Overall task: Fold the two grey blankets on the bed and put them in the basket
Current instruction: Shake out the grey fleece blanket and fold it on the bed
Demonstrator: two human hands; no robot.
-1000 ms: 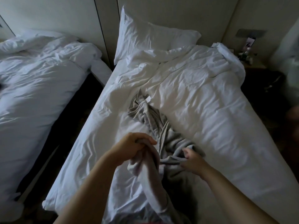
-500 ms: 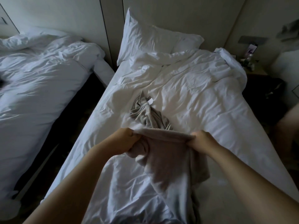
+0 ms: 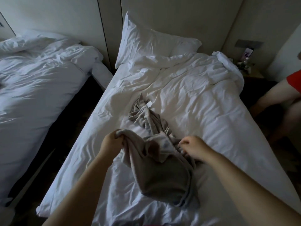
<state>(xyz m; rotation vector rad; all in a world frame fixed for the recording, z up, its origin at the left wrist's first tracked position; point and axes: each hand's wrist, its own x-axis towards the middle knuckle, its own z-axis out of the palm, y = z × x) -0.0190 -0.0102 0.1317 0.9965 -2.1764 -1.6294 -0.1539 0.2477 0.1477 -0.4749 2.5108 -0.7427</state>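
A grey blanket [image 3: 161, 175] hangs bunched over the white bed [image 3: 203, 111] in front of me. My left hand [image 3: 111, 144] grips its upper left edge. My right hand [image 3: 193, 148] has curled fingers at the blanket's right side, pinching into the folds. A further stretch of crumpled grey blanket [image 3: 145, 116] with a small white label lies on the duvet just beyond my hands; whether it is a second blanket or the same one I cannot tell. No basket is in view.
A white pillow [image 3: 151, 41] leans at the headboard. A second white bed [image 3: 35, 82] stands to the left across a dark gap. At the right edge is another person's arm in a red sleeve [image 3: 276, 93], beside a nightstand [image 3: 247, 66] with small items.
The blanket edge that was stretched taut between my hands has gone slack and bunched. My right hand has let the edge drop and moved lower into the folds. The other person's arm has come further into view.
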